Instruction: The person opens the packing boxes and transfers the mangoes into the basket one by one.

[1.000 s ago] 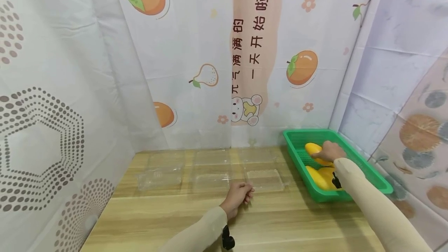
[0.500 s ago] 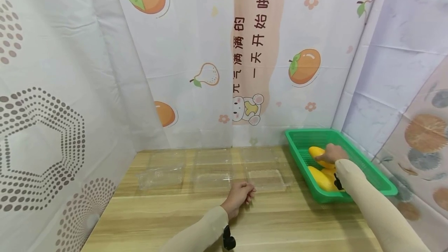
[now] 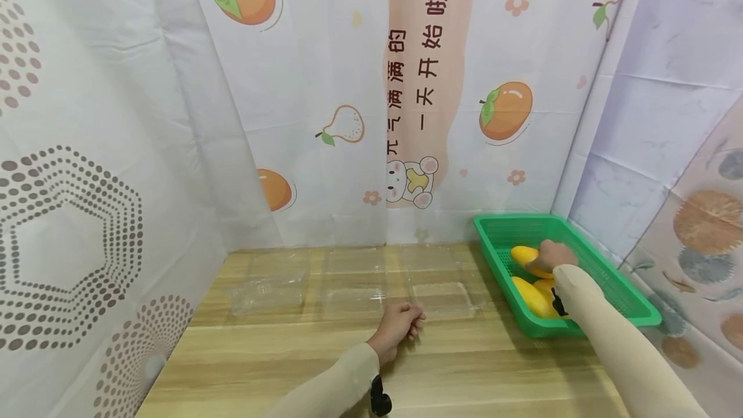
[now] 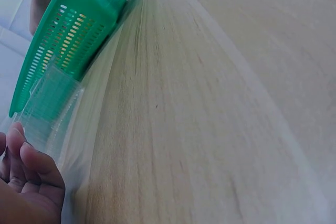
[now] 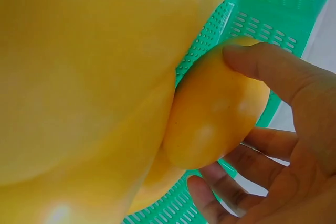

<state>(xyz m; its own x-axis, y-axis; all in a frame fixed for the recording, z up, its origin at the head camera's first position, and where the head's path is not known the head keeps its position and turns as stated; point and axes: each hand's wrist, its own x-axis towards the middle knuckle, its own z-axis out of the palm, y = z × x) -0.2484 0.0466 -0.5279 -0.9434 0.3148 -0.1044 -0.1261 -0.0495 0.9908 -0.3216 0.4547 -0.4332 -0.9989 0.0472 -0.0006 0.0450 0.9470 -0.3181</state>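
Observation:
My right hand (image 3: pixel 554 257) reaches into the green basket (image 3: pixel 493 276) and grips a yellow mango (image 3: pixel 524 255). In the right wrist view the thumb lies along the upper end of this mango (image 5: pixel 215 114), with the fingers bent round its far side and underneath. Beside it are more mangoes (image 3: pixel 531 298), one large and close in the right wrist view. My left hand (image 3: pixel 397 328) rests on the table, fingers loosely curled around nothing, right by the front edge of a clear plastic box (image 3: pixel 441 298). That left hand (image 4: pixel 31 187) also shows at the lower left of its wrist view.
Two more clear plastic boxes stand in line to the left, a middle one (image 3: pixel 354 302) and a left one (image 3: pixel 267 292). Their transparent lids rise behind them. A printed curtain (image 3: pixel 325 82) hangs along the wooden table's (image 3: pixel 261 360) back edge.
The head view has shifted slightly. My right hand stays on the mango, which sits a little lower in the basket, and its thumb shows less. The left hand has not moved.

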